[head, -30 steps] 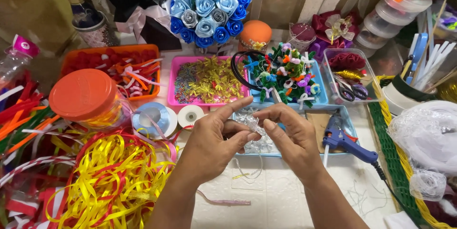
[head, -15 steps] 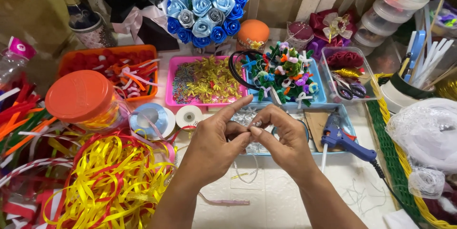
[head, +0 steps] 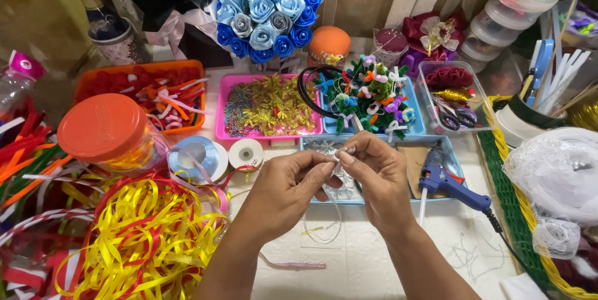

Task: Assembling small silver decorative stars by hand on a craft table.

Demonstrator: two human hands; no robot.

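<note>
Right now both hands meet over the middle of the tabletop, pinching one small silvery trinket [head: 341,153] between them. It sits at the fingertips, above the near edge of a blue tray [head: 439,144]. The left hand [head: 288,188] grips from the left, the right hand [head: 377,178] from the right, equally close; its long axis is too hidden to tell.

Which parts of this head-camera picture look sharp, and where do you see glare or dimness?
Head view: both hands, left and right, and the blue glue gun are sharp and evenly lit; soft glare on the orange jar lid; the top left corner is dim; the tiny piece between the fingers is hard to make out.
</note>
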